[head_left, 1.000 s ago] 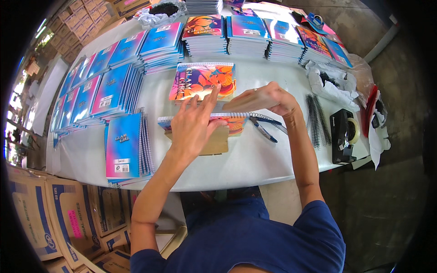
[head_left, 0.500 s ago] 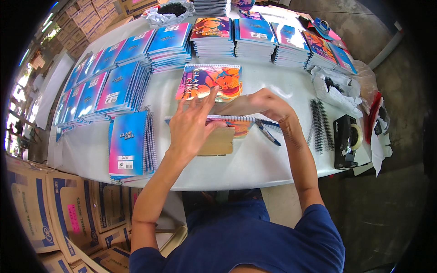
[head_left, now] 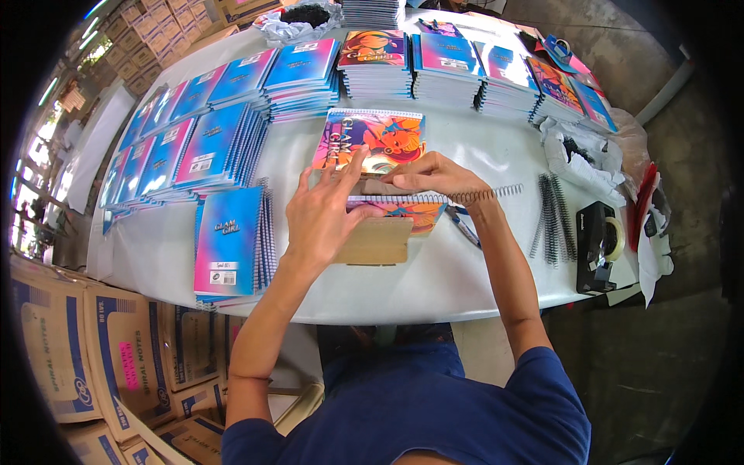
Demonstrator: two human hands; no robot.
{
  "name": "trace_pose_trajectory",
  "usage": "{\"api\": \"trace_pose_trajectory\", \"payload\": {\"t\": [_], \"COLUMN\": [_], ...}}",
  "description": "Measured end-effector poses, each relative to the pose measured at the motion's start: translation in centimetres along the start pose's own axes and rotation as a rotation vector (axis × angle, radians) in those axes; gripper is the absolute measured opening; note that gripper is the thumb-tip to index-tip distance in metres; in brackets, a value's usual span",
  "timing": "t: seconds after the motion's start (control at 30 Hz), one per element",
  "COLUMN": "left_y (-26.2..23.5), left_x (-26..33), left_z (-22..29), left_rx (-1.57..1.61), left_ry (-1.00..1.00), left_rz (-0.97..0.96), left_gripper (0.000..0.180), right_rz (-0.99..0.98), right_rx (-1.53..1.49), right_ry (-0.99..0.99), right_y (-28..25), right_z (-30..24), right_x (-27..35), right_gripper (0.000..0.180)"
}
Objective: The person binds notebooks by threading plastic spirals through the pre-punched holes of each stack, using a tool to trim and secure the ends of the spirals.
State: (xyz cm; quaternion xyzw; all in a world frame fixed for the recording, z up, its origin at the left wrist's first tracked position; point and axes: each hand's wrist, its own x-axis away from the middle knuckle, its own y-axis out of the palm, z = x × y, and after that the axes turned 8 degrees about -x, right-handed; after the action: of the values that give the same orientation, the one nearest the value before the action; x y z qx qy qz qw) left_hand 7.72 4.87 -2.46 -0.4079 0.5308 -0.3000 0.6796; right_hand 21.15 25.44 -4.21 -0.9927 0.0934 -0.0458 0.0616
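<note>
Right hand (head_left: 434,174): grip closed, fingertips pinched on the end of a wire spiral coil (head_left: 484,194) at the top edge of an unbound notebook (head_left: 403,213). Coil lying along that bound edge, its free end running out to the right over the bench (head_left: 480,271).

Left hand (head_left: 325,213): grip open, fingers spread, flat on the brown backing board (head_left: 376,242) and lower part of the notebook, pinning the stack to the bench. Nothing clasped.

Change over the last second: left hand moved up from the near edge toward the binding edge, fingertips now just beside the right hand; right hand drawn in from further right. Judged effect: both hands now concentrated at the start of the spine, stack steadied there, coil end at the first perforations. Threading not visibly advanced; most of the coil lying outside the notebook.

Just beyond the hands: a finished notebook with orange and pink cover (head_left: 372,139), flat, near but apart from the work piece.

Further out: a pen (head_left: 463,226) right of the notebook; spare black coils (head_left: 554,225) on the right; a black tape dispenser (head_left: 598,246) at the right end; a blue and pink notebook stack (head_left: 231,242) to the left; rows of stacked notebooks (head_left: 302,74) along the far side. Cardboard cartons (head_left: 70,349) on the floor, lower left.
</note>
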Motion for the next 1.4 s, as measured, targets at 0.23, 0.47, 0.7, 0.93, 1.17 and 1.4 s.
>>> {"api": "trace_pose_trajectory", "payload": {"t": [0.23, 0.47, 0.7, 0.93, 1.17, 1.4], "left_y": [-0.4, -1.0, -0.2, 0.7, 1.7, 2.1], "left_x": [0.5, 1.1, 2.0, 3.3, 3.8, 3.8], "left_z": [-0.9, -1.7, -2.7, -3.8, -4.4, -4.6], "left_rx": [-0.019, -0.081, 0.28, 0.791, 0.922, 1.004], "left_ry": [-0.009, -0.067, -0.184, -0.455, -0.488, -0.499], "left_rz": [-0.016, -0.005, 0.13, 0.135, 0.191, 0.215], "left_gripper": [0.094, 0.092, 0.103, 0.101, 0.093, 0.095], "right_rz": [0.15, 0.063, 0.006, -0.05, 0.008, -0.123], "right_rx": [-0.302, -0.191, 0.105, -0.427, -0.246, -0.393], "right_ry": [-0.099, -0.02, 0.022, -0.116, -0.009, -0.03], "right_y": [0.9, 1.6, 2.4, 2.3, 3.3, 2.2], "right_z": [0.2, -0.9, -2.1, 0.5, -1.6, 0.1], "right_x": [-0.2, -1.2, -2.1, -3.4, -3.7, -5.1], "right_gripper": [0.041, 0.053, 0.04, 0.036, 0.046, 0.042]}}
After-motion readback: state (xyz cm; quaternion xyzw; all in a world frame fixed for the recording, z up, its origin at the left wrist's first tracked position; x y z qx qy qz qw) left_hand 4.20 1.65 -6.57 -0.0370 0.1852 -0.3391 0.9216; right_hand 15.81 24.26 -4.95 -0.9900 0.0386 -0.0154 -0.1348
